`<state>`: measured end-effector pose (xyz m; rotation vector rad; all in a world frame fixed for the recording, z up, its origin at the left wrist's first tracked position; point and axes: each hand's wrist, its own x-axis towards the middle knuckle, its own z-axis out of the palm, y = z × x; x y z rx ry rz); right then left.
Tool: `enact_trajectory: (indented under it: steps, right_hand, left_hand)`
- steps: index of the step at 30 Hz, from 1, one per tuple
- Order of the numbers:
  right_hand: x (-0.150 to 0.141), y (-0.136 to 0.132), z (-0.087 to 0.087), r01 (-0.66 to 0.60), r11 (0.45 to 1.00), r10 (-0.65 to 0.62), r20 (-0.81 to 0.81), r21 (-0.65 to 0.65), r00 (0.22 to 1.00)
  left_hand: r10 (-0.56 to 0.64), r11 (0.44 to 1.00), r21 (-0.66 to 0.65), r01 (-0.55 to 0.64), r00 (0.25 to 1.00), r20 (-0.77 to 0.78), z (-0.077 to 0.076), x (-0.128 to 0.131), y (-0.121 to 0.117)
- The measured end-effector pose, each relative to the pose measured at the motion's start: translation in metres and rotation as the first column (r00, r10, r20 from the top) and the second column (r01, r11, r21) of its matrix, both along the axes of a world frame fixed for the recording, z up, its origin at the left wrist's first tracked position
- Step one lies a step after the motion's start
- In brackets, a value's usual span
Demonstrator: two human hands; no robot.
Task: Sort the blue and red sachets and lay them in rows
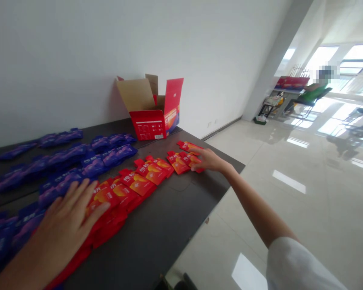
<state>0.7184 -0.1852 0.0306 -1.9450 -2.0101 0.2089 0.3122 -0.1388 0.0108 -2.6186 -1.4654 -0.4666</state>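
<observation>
My left hand (71, 219) lies with fingers spread on a row of overlapping red pouches (139, 183) with orange print. At the row's far right end, my right hand (210, 160) has its thumb and fingers curved around a red pouch (187, 158); its palm side is hidden. Another red pouch (177, 162) lies just left of that hand. Behind the red row, several blue-purple pouches (109, 155) lie in overlapping rows, some partly covered by my left hand.
An open red carton (148, 127) with raised flaps stands at the dark table's (169, 209) back edge, against the white wall. The table's right edge drops to a glossy tiled floor (260, 193). Far right, a person in green (313, 94) sits at another table with red boxes (290, 82).
</observation>
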Motion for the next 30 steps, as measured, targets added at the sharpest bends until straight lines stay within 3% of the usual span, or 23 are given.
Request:
enact_trajectory:
  steps: [3, 6, 12, 17, 22, 26, 30]
  right_hand:
    - [0.013, -0.011, -0.013, 0.073, 0.987, -0.059, 0.102, -0.143, 0.993]
    - [0.011, -0.013, -0.022, 0.078, 0.985, -0.051, 0.177, -0.152, 0.983]
    - [-0.001, -0.02, -0.021, 0.162, 0.987, -0.15, 0.293, -0.018, 0.944]
    - [-0.006, -0.029, -0.017, 0.235, 0.954, -0.272, 0.208, 0.185, 0.94]
    - [-0.01, -0.015, -0.004, 0.33, 0.899, -0.351, 0.026, 0.288, 0.936]
    - [-0.029, 0.024, 0.005, 0.289, 0.924, -0.307, 0.036, 0.249, 0.951]
    - [-0.06, 0.075, 0.0, 0.199, 0.961, -0.223, 0.118, 0.191, 0.968]
  left_hand:
    - [-0.079, 0.987, -0.144, 0.069, 0.994, -0.069, 0.022, 0.053, 0.007]
    - [-0.083, 0.956, -0.293, 0.026, 0.98, -0.183, 0.024, 0.095, 0.01]
    - [-0.188, 0.907, -0.411, 0.096, 0.963, -0.191, 0.016, 0.15, 0.011]
    - [-0.23, 0.902, -0.411, 0.13, 0.952, -0.203, 0.011, 0.193, 0.022]
    - [-0.226, 0.922, -0.364, 0.13, 0.945, -0.236, -0.012, 0.2, 0.026]
    - [-0.26, 0.938, -0.29, 0.189, 0.937, -0.232, -0.022, 0.191, 0.023]
    - [-0.275, 0.947, -0.233, 0.22, 0.931, -0.239, -0.024, 0.188, 0.019]
